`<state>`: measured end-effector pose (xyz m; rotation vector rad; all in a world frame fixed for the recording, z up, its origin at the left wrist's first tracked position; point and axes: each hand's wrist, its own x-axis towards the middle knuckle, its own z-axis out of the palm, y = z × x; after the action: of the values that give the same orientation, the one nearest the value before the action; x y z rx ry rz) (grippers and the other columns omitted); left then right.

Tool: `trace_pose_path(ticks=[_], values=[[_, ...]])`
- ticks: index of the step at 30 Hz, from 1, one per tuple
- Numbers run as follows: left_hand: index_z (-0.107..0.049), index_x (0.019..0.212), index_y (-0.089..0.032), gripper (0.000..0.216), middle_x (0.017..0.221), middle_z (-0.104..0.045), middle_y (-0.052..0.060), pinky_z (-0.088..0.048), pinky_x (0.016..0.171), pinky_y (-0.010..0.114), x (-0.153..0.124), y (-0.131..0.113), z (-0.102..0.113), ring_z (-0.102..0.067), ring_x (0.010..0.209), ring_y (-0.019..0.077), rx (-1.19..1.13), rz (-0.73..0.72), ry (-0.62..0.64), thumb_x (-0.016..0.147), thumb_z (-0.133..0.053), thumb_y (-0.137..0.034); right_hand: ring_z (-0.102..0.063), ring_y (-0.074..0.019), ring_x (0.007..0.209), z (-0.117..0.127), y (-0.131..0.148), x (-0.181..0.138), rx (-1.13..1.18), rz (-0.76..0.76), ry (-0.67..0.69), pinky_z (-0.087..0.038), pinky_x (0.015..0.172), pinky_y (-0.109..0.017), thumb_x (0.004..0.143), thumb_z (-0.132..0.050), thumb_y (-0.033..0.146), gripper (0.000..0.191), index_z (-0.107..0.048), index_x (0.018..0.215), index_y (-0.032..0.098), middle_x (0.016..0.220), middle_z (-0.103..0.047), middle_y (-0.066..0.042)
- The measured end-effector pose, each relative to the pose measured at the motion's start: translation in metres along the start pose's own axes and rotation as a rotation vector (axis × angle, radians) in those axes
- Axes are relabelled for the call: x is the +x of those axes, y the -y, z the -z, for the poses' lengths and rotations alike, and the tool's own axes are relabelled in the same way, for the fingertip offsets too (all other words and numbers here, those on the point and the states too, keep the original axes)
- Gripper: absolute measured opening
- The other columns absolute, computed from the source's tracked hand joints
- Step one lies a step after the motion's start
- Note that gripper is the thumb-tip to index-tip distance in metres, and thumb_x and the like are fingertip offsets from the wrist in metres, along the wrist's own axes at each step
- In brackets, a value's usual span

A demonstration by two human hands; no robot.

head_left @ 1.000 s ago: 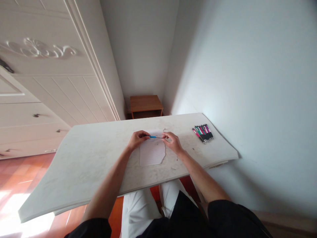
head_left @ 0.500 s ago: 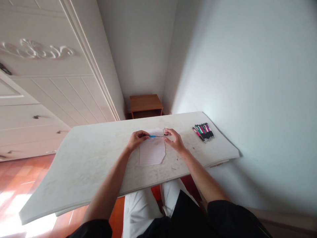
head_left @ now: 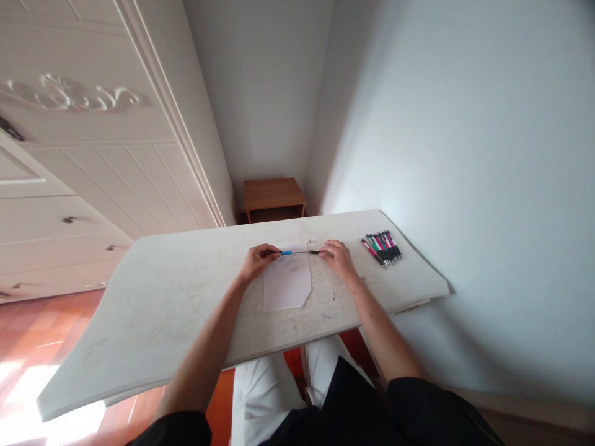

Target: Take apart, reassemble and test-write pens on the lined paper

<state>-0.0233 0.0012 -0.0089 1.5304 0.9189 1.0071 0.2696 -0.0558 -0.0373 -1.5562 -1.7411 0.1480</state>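
Observation:
My left hand (head_left: 256,261) pinches the left end of a thin pen with a blue section (head_left: 294,253), held level just above a torn sheet of lined paper (head_left: 287,282) on the white table (head_left: 176,297). My right hand (head_left: 338,257) is at the pen's dark right end, its fingers curled around the tip. Both hands hover over the paper's far edge.
A row of several pens with pink, green and black parts (head_left: 382,247) lies at the table's far right. A small brown wooden stand (head_left: 273,199) sits in the corner beyond the table. White panelled cupboard doors (head_left: 69,155) are on the left, a plain wall on the right.
My right hand has moved to the right along the pen, from over the paper to the pen's dark end. The left hand has stayed put.

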Motion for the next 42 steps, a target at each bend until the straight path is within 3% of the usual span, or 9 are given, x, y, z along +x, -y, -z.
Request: trace_pose_path(ticks=[5, 13, 20, 42], values=[[-0.073, 0.081, -0.015, 0.033, 0.081, -0.074, 0.008, -0.052, 0.073, 0.032, 0.000, 0.000, 0.000, -0.066, 0.074, 0.0199, -0.009, 0.011, -0.019, 0.065, -0.080, -0.043, -0.062, -0.0245, 0.102, 0.001, 0.005, 0.002, 0.138, 0.040, -0.053, -0.047, 0.096, -0.043, 0.087, -0.063, 0.031, 0.013, -0.071, 0.090, 0.021, 0.100, -0.068, -0.009], [-0.073, 0.081, -0.015, 0.034, 0.084, -0.075, 0.008, -0.052, 0.073, 0.033, 0.002, 0.001, 0.002, -0.067, 0.076, 0.0209, 0.041, -0.019, -0.115, 0.064, -0.079, -0.044, -0.063, -0.0207, 0.085, 0.003, 0.016, 0.004, 0.267, 0.016, -0.091, -0.051, 0.079, -0.036, 0.089, -0.059, 0.036, 0.018, -0.067, 0.094, 0.021, 0.091, -0.070, -0.006], [-0.074, 0.082, -0.015, 0.033, 0.086, -0.075, 0.008, -0.053, 0.076, 0.033, 0.003, 0.003, 0.003, -0.067, 0.078, 0.0211, 0.061, -0.019, -0.105, 0.065, -0.078, -0.044, -0.064, -0.0201, 0.080, 0.004, 0.026, 0.003, 0.341, -0.005, -0.126, -0.052, 0.075, -0.034, 0.087, -0.061, 0.037, 0.018, -0.067, 0.091, 0.021, 0.089, -0.070, -0.006], [-0.073, 0.080, -0.016, 0.033, 0.083, -0.075, 0.008, -0.053, 0.075, 0.034, 0.001, -0.003, -0.003, -0.068, 0.078, 0.0216, 0.052, -0.004, -0.021, 0.064, -0.079, -0.043, -0.064, -0.0187, 0.077, -0.007, 0.044, 0.001, 0.372, 0.091, -0.002, -0.054, 0.071, -0.033, 0.089, -0.061, 0.044, 0.024, -0.069, 0.089, 0.021, 0.087, -0.070, -0.007]])
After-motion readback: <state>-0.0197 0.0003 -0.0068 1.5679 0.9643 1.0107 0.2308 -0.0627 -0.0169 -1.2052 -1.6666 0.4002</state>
